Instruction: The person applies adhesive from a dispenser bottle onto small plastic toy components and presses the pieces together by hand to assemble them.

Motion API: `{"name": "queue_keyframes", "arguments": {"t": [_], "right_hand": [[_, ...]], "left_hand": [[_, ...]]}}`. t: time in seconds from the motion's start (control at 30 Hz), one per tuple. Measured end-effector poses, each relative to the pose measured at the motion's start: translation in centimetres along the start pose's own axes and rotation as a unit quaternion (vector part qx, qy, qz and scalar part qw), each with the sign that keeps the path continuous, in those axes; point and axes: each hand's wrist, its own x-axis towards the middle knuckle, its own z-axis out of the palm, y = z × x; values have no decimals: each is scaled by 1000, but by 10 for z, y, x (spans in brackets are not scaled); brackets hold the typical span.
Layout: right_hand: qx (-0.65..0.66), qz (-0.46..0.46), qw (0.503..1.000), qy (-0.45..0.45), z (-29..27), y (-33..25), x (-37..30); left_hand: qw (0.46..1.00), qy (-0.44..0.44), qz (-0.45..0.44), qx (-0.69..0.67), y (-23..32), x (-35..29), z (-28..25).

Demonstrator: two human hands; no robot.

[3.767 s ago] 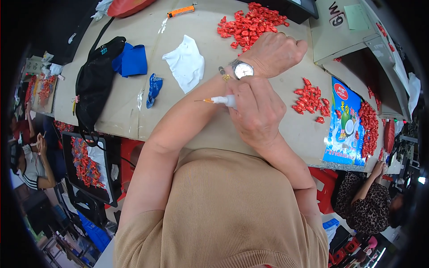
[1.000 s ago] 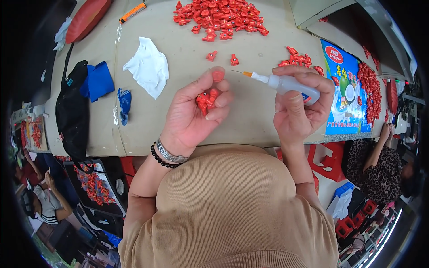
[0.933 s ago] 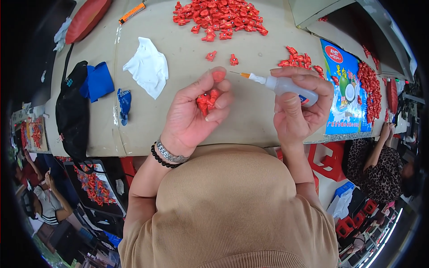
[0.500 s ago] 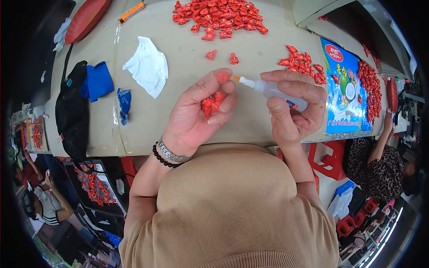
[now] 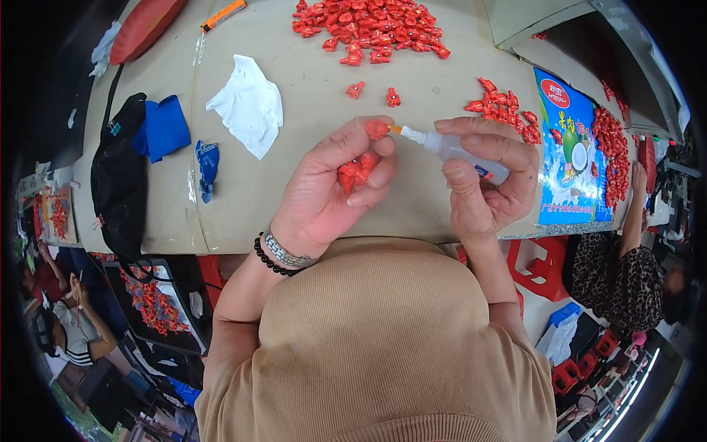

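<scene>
My left hand (image 5: 324, 169) is closed around several small red plastic parts (image 5: 356, 171) in its palm. Between its thumb and index finger it pinches another red part (image 5: 377, 130). My right hand (image 5: 492, 166) grips a small translucent squeeze bottle (image 5: 471, 156) lying sideways in the fingers. The bottle's white neck ends in a thin orange-yellow tip (image 5: 396, 129), which is at the pinched part; whether it touches cannot be made out. Beyond my hands, two loose red parts (image 5: 392, 96) lie on the table (image 5: 309, 81).
A big heap of red parts (image 5: 375, 29) lies at the far middle, a smaller group (image 5: 504, 109) to the right. A blue printed sheet (image 5: 571, 158) carries more. On the left are a white cloth (image 5: 249, 107), a black bag (image 5: 121, 184) and blue scraps (image 5: 168, 129). Other people work on both sides.
The view has shifted slightly, so the table things appear a little further right. My hands keep nearly the same pose, the bottle tip still at the pinched red part.
</scene>
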Motion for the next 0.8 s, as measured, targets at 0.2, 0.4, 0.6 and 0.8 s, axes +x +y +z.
{"name": "queue_keyframes", "arguments": {"t": [0.2,0.4,0.6,0.8], "right_hand": [[6,-19,1000,-4,-4,3,0],[32,9,999,2,-6,-5,2],[31,-1,1000,2,-5,-2,1],[23,14,999,-19,-7,-3,0]], "left_hand": [[999,10,21,25,2,-1,3],[992,18,74,100,2,1,6],[973,36,130,188,1,0,7],[969,38,142,200,1,-2,9]]}}
